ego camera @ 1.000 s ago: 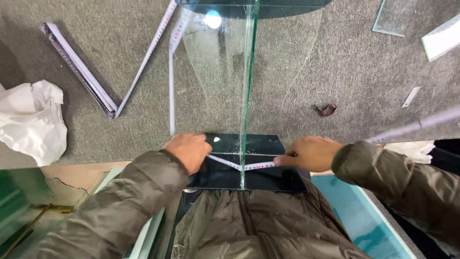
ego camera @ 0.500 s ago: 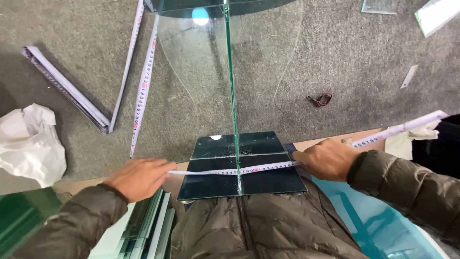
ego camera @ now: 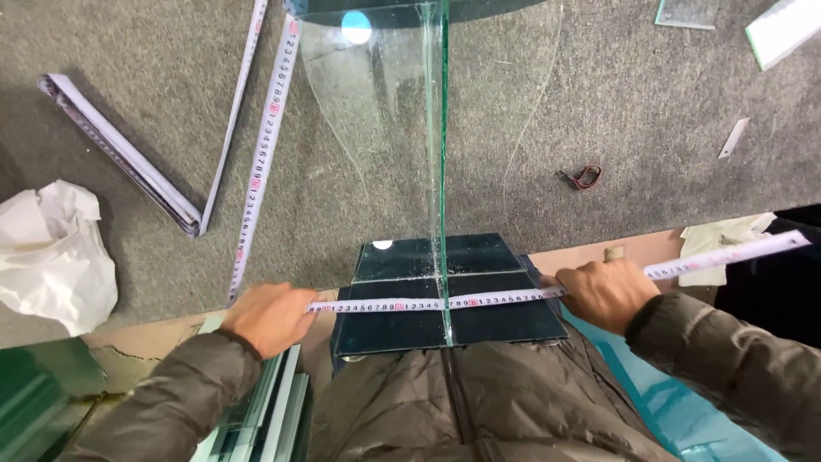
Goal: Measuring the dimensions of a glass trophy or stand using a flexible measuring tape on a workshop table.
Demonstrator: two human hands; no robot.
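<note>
A white measuring tape is stretched flat across a dark rectangular glass pane at the table's near edge. My left hand pinches the tape's left end just beyond the pane's left side. My right hand grips the tape past the pane's right side, and the tape's free end runs on to the right. An upright clear glass sheet stands edge-on along the pane's middle, crossing the tape.
A second tape strip and a folded ruler lie on the grey felt table. Crumpled white paper sits at the left, a small red-brown ring at the right. Stacked glass sheets lean below left.
My hands have moved apart, the left one going left, pulling the tape out from a short span to the full width of the dark pane.
</note>
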